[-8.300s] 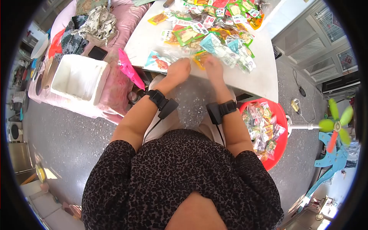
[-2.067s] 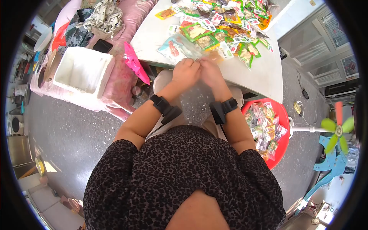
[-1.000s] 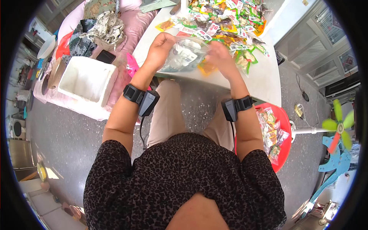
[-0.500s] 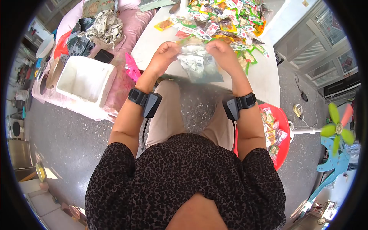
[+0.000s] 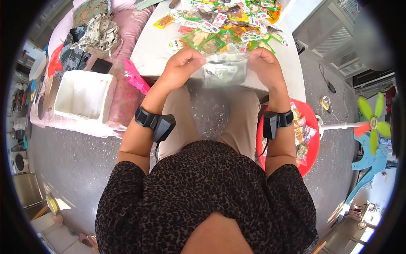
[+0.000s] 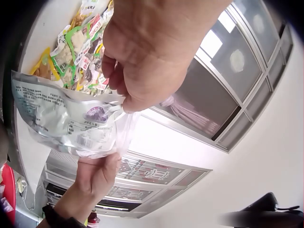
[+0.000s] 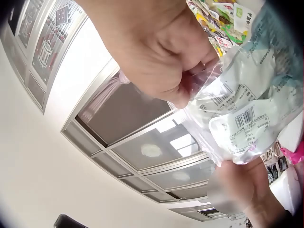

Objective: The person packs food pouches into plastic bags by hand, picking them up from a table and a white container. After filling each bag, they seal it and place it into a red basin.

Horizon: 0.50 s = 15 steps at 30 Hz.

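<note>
A clear plastic bag (image 5: 224, 70) with printed white packets inside is stretched between both hands over the table's front edge. The left hand (image 5: 182, 67) pinches its upper left corner, and the right hand (image 5: 267, 68) pinches the upper right corner. In the left wrist view the bag (image 6: 71, 118) shows a barcode label and a purple print, with the left hand (image 6: 147, 52) gripping one end of its top edge. In the right wrist view the right hand (image 7: 161, 52) holds the bag's rim, and white packets (image 7: 247, 118) with barcodes show through the film.
Many colourful food packets (image 5: 228, 25) lie heaped on the white table (image 5: 148, 51). Right of the legs stands a red basin (image 5: 313, 156) of packed bags. A white foam box (image 5: 84, 95) and a pink bag (image 5: 136, 77) are at the left. A fan (image 5: 373, 122) stands far right.
Since half a second ago, the hands have moved slightly apart, the right one farther right, and the bag is pulled wider between them. The head view has shifted a little.
</note>
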### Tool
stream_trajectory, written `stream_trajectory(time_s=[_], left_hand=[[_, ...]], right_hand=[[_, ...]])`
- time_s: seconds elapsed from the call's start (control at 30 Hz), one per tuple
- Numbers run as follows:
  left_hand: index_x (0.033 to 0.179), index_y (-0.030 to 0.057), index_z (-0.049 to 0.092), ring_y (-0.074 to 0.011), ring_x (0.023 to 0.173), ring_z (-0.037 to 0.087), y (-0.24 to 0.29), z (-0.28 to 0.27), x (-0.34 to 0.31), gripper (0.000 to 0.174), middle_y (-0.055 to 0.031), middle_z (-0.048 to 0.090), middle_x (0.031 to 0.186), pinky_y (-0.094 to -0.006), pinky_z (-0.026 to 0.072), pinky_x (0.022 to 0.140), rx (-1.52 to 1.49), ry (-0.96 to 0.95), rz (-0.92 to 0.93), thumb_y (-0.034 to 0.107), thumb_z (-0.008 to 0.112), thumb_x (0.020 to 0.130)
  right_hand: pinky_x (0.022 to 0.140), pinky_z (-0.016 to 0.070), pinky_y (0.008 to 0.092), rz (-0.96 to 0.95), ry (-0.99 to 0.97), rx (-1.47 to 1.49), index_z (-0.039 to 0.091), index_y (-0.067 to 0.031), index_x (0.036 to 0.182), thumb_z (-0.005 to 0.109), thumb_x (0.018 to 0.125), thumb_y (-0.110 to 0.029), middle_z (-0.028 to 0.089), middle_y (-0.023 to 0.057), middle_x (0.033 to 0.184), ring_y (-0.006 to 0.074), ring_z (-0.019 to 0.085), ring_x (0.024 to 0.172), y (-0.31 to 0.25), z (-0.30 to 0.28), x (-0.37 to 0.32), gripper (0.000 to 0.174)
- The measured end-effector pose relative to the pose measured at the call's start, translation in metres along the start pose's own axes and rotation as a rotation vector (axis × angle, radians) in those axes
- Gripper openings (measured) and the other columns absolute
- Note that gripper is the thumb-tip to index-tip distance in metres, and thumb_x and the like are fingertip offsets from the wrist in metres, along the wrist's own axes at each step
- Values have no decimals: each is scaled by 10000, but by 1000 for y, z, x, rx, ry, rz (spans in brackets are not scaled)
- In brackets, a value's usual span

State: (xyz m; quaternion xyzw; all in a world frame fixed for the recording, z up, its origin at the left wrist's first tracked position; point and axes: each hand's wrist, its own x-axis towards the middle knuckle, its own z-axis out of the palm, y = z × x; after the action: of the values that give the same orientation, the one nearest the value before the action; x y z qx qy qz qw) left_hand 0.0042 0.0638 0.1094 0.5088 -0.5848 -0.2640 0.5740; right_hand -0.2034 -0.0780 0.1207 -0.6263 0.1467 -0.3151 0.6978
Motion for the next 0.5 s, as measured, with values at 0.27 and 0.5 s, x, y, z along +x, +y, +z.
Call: stream_trajectory(time_s=[0.27, 0.5], left_hand=[[762, 10, 539, -139, 804, 485, 24, 20, -3, 71, -51, 531, 847, -240, 373, 721, 76, -110, 140, 79, 522, 769], [785, -1, 525, -118, 837, 488, 21, 41, 6, 84, -58, 539, 906, -230, 377, 744, -97, -66, 113, 70, 482, 797]], right_hand=[[625, 397, 210, -2, 30, -124, 526, -17, 787, 519, 777, -76, 520, 7, 688, 83, 475, 656, -15, -7, -46, 60], [641, 392, 210, -92, 109, -385, 526, -15, 785, 529, 774, -87, 526, 8, 722, 75, 473, 695, -13, -25, -40, 73]])
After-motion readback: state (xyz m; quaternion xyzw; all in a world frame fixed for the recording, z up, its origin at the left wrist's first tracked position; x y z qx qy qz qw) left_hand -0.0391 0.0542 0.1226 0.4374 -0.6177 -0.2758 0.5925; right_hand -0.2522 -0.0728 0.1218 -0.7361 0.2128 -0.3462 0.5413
